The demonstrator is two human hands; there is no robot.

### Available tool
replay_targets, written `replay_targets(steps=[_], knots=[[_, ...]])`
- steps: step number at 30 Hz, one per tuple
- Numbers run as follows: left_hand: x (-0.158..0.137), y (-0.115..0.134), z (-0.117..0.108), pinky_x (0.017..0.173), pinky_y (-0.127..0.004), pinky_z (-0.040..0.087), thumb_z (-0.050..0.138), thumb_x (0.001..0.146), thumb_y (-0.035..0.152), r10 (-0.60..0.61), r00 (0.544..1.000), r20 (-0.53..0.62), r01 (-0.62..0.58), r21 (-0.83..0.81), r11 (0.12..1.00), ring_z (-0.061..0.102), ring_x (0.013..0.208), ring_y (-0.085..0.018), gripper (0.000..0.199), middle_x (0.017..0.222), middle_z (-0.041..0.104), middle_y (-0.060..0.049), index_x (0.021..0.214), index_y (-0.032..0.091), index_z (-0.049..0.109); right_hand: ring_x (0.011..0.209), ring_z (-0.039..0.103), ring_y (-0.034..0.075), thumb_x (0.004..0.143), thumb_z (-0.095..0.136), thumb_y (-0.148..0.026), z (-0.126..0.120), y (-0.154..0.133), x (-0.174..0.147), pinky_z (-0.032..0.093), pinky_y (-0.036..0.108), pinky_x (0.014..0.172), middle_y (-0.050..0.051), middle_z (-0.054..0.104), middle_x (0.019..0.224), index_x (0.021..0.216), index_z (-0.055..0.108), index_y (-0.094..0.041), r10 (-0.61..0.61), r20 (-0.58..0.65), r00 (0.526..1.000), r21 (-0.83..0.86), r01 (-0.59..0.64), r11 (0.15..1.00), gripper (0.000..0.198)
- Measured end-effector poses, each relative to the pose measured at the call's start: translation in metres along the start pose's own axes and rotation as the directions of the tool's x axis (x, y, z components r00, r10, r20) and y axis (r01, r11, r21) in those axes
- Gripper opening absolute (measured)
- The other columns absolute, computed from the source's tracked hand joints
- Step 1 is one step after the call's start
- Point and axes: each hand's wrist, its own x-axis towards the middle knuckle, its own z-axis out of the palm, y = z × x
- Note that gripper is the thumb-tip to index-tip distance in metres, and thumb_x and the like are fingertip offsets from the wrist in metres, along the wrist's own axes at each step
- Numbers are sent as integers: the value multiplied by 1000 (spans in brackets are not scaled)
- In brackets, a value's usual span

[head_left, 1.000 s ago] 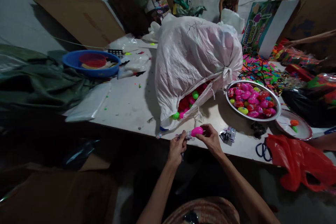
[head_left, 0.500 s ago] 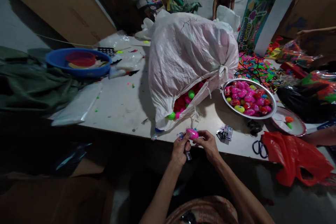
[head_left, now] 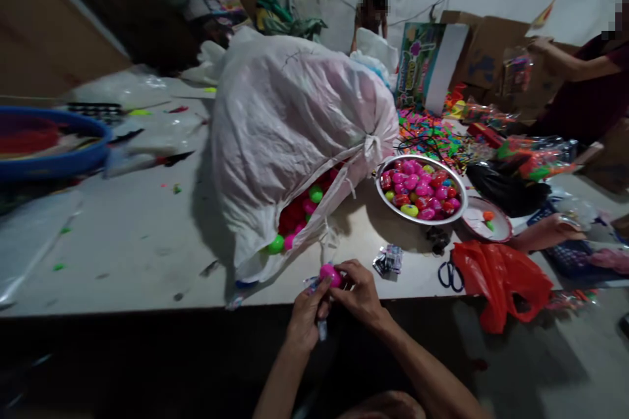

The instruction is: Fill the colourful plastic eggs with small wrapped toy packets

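Note:
Just off the table's front edge, my left hand (head_left: 305, 319) is closed on a pink plastic egg (head_left: 329, 272). Small shiny packets (head_left: 322, 329) stick out of the same hand. My right hand (head_left: 361, 291) pinches the egg's right side with thumb and fingers; what lies between those fingertips is hidden. Behind my hands stands a big white sack (head_left: 295, 111), its torn opening showing pink, green and red eggs (head_left: 315, 194). To the right, a metal bowl (head_left: 417, 222) holds many filled-looking coloured eggs. A small pile of printed packets (head_left: 389, 260) lies near my right hand.
Scissors (head_left: 451, 277) and a red plastic bag (head_left: 496, 281) lie at the front edge, right. Behind them are a plate (head_left: 506, 226) and a heap of colourful small pieces (head_left: 432, 141). A blue basin (head_left: 54, 167) stands left. Two other people work at the back and right.
The view has swung right, so the sack and bowl sit further left. Both hands stay on the pink egg, with the right fingers now more over its side. A person at right has come into view.

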Motion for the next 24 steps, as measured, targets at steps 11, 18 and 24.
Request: replay_targets(steps=[11, 18, 24], knots=[[9, 21, -20, 43, -19, 46, 54, 64, 2, -217, 976, -2, 205, -319, 925, 51, 46, -6, 23, 88, 68, -11, 83, 10, 63, 89, 52, 23, 75, 54, -31, -198, -16, 153, 42, 36, 79, 11, 59, 98, 99, 58, -15, -238, -497, 835, -635, -162, 755, 30], [2, 21, -37, 55, -23, 53, 64, 62, 1, -59, 987, -147, 22, -242, 970, 64, 64, -15, 21, 79, 70, -11, 81, 11, 64, 89, 54, 25, 80, 49, -36, -145, -14, 173, 42, 34, 74, 13, 58, 102, 102, 58, -14, -274, -282, 919, -745, -30, 667, 32], [0, 21, -49, 41, -19, 41, 80, 52, 29, 173, 949, -265, -168, 44, 985, 53, 44, -9, 31, 59, 65, -2, 73, 11, 64, 87, 57, 20, 86, 43, -24, 44, -18, 140, 40, 28, 72, 8, 60, 105, 104, 59, -20, -64, 442, 895, -714, 394, 579, 24]])
